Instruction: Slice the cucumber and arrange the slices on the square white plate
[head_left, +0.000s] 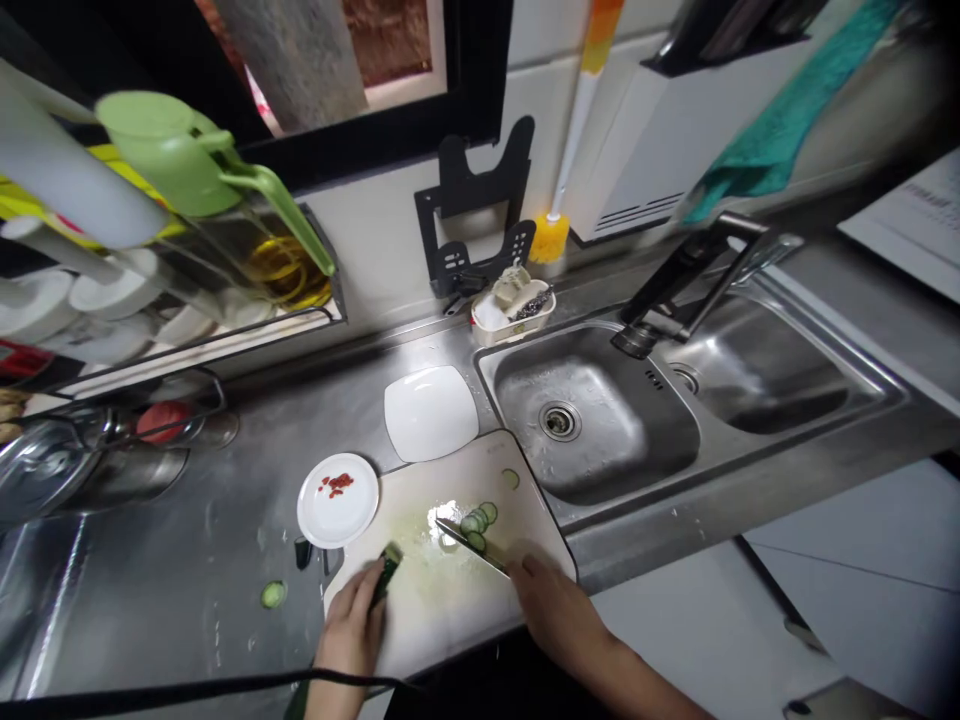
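Note:
Closed around a piece of cucumber (388, 570), my left hand (352, 620) is over the left side of a white cutting board (457, 620). My right hand (550, 605) grips a knife (474, 546) at the board's right side, its blade pointing left and away from me. Several cucumber slices (480, 518) lie together against the far side of the blade. One more slice (510, 479) rests alone near the board's far right corner. The knife handle is hidden in my fingers. Wet, greenish marks show on the board's middle.
A small white plate (322, 515) with red chopped bits stands left of the board; a square white plate (431, 400) is behind it. A cucumber end (273, 594) lies on the steel counter (172, 560). On the right is a double sink (600, 460) with a black faucet (667, 290).

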